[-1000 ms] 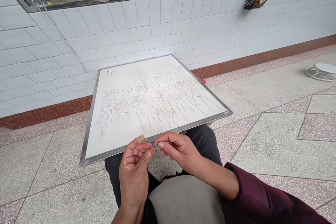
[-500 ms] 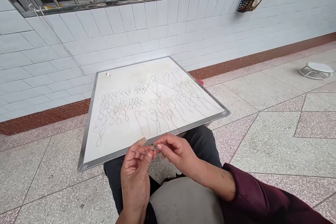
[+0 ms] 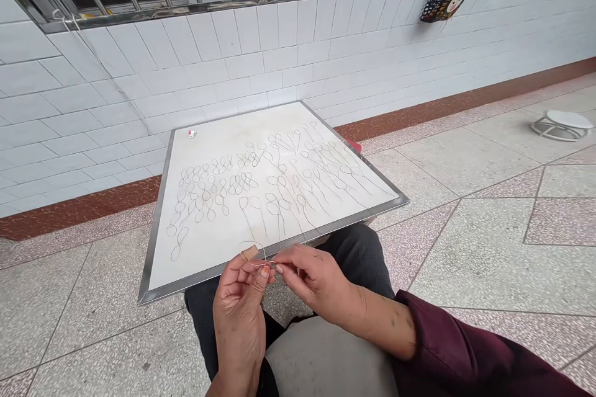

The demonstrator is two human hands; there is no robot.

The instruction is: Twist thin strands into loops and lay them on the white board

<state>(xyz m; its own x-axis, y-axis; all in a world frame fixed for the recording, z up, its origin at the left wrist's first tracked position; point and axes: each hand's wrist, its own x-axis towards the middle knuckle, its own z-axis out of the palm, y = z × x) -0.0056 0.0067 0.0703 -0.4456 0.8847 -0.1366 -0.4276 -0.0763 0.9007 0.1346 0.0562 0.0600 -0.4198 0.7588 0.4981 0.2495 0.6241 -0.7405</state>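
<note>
A thin wire loop (image 3: 254,243) runs between my two hands, just over the near edge of a white board (image 3: 233,136) with a metal rim. My left hand (image 3: 244,301) pinches the wire between thumb and forefinger; a tan wrap circles one finger. Close beside it on the right, my right hand (image 3: 316,276) grips the same wire with its thumb and forefinger. Several bent wires lie in rows on the board: figure-eight shapes (image 3: 179,244) at the left, single loops with long tails (image 3: 246,217) at the middle and right.
The board rests over my knees, near a white tiled wall (image 3: 209,68) with barred windows. A small white-and-red item (image 3: 192,134) lies at the board's far left corner. A dark patterned bag (image 3: 446,2) hangs at the upper right. A low round stool (image 3: 562,125) stands far right.
The wire loop has turned and shifted between my fingers, and its upper part now stands above the tan wrap. My right hand has rolled slightly; my left hand stays nearly in place.
</note>
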